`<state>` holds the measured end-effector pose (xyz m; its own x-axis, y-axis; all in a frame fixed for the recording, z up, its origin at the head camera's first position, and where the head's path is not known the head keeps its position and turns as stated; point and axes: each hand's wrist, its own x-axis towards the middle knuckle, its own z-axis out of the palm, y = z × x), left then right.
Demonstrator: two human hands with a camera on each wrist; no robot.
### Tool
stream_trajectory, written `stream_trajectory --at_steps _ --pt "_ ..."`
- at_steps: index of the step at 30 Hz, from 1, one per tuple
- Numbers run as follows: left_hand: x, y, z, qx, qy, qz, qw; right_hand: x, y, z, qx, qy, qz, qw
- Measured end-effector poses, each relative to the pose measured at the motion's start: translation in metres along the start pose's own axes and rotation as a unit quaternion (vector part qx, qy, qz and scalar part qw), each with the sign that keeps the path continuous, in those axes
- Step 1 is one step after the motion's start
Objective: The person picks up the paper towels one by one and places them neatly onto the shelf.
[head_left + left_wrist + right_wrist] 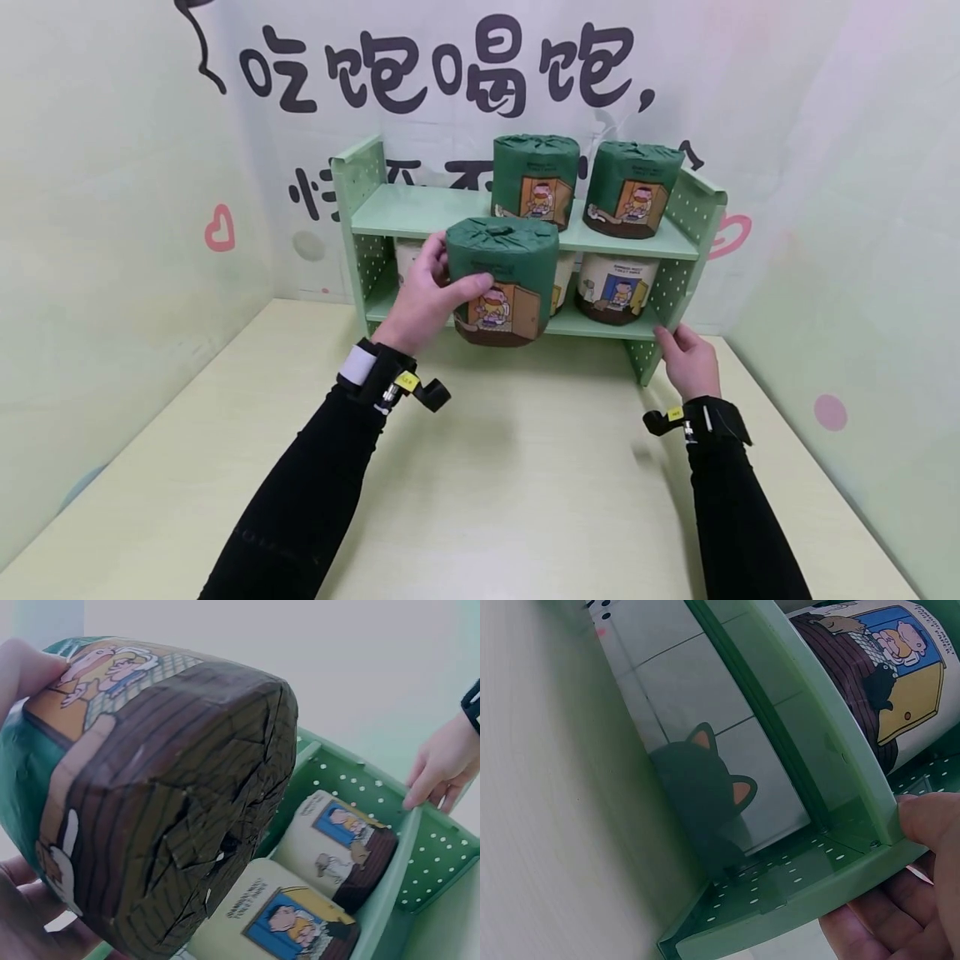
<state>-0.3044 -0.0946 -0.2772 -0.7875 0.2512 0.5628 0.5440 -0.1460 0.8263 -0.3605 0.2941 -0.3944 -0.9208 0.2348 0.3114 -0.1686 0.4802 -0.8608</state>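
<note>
Green shelf rack [525, 225] sits at 12 o'clock on the table [525, 500], backed against the wall. Right hand [688, 360] grips the rack's lower right side panel, thumb on the front edge [930, 817], bracing it.

Left hand [429, 296] wraps the green-wrapped roll [501, 279], thumb across the front, fingers behind. Full grip, roll upright, held in the air in front of the rack between the two shelf levels.

Top shelf: two green rolls [585, 185] at the 1–2 o'clock end; the 10–11 o'clock end is free. My read: keep the roll level, clear the shelf lip, watch the left side panel [358, 171].

Lower shelf holds white rolls [618, 287], packed close, little room. The table in front has plenty of swing room.
</note>
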Motion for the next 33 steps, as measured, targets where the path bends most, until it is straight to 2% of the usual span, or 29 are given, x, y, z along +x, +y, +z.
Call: stream_trajectory --at_steps 11,18,24,33 --pt "0.008 0.013 -0.018 0.034 0.056 0.039 0.9971 0.000 -0.001 0.000 -0.010 -0.001 0.000 1.000" --pt "0.019 0.023 -0.028 0.011 0.090 0.082 0.9925 -0.001 -0.002 -0.001 -0.010 -0.004 0.000 1.000" --pt "0.027 0.030 -0.040 0.025 0.130 0.073 0.9885 -0.002 -0.003 -0.002 -0.009 -0.006 0.000 1.000" --pt "0.042 0.030 -0.056 0.050 0.165 0.057 0.9834 -0.002 -0.003 -0.002 -0.012 -0.005 -0.001 1.000"
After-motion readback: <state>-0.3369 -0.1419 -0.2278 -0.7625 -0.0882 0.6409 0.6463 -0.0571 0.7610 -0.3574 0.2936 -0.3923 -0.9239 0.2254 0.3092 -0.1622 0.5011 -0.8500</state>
